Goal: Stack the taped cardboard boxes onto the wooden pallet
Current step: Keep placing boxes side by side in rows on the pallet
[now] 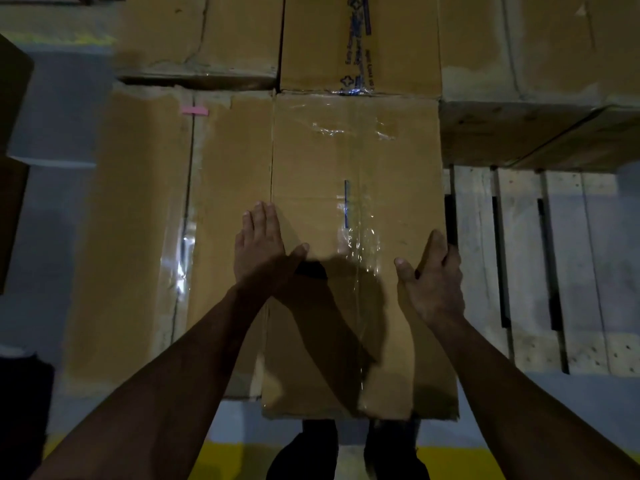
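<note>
The left hand (259, 244) is lying flat, fingers spread, on the taped box (356, 237), while the right hand (433, 271) is curling over its edge beside the wooden pallet (526, 265).

A: What carried the load?
B: Wooden pallet (530, 271) on the grey floor (55, 109), bare slats at frame right.
A: Directly on it?
B: Taped box (356, 209) at centre, touching a second box (166, 216) left of it; more boxes (360, 43) along the top.
</note>
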A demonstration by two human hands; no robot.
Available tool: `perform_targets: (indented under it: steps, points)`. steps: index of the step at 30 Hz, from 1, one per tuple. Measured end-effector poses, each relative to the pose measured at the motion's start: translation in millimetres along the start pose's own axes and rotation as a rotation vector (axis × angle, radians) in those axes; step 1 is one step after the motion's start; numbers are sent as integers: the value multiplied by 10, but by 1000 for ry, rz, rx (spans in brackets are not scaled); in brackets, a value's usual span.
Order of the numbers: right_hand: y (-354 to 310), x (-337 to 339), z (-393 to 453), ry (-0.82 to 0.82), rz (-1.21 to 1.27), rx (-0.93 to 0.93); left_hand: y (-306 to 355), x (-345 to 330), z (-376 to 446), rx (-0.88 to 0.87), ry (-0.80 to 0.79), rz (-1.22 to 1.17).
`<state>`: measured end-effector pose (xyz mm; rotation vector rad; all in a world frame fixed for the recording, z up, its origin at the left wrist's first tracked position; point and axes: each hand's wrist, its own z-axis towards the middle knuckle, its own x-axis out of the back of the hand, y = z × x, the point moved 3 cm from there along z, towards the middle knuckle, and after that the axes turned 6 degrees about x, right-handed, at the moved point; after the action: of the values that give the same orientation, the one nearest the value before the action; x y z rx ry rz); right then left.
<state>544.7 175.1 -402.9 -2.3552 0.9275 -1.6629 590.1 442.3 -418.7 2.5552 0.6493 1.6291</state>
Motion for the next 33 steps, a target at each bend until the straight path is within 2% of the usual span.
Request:
perform_targets:
  steps: [6,13,21,28,33]
  points:
    - [201,-107,-636,-115,-184,26,-260,-25,-562,-120,-117,60]
    - [491,-181,-1209,-205,-51,-101,-620,-292,-1347,-114,-181,40]
    - [636,-329,-1455,-156,-59,-94,-849,-509,-1807,-194,-232,175]
    - [677,-385,-1458,-115,-48,-84,-931,-656,-1795,-234,-117,263]
    - [686,-396,-1505,-91,-51,-92,-913,-666,-1779,-241,-115,261]
